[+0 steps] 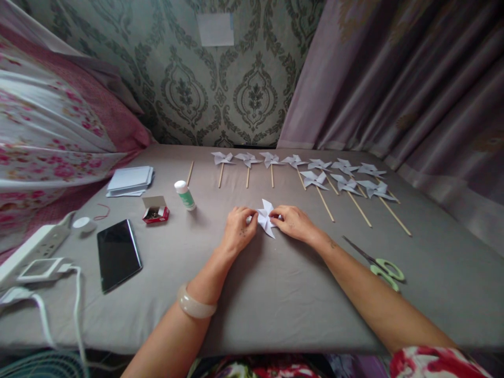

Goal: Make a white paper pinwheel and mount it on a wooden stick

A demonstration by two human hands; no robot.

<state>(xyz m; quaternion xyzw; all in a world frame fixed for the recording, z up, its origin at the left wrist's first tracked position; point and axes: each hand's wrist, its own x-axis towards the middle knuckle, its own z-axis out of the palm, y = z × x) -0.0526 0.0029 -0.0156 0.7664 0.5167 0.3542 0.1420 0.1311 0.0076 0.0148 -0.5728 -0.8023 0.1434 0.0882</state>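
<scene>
A white folded paper pinwheel (266,219) lies on the grey cloth surface (275,294) in the middle. My left hand (237,229) pinches its left side with curled fingers. My right hand (294,222) pinches its right side the same way. Beyond them, several finished white pinwheels on wooden sticks (315,179) lie in a row. A loose wooden stick (190,172) lies at the row's left end. A glue stick (185,195) with a white cap stands left of my hands.
Green-handled scissors (380,264) lie to the right. A small red box (155,212), a stack of white paper (130,180), a dark phone (117,254) and a white power strip (33,247) with cables sit at the left. Curtains hang right, patterned wall behind.
</scene>
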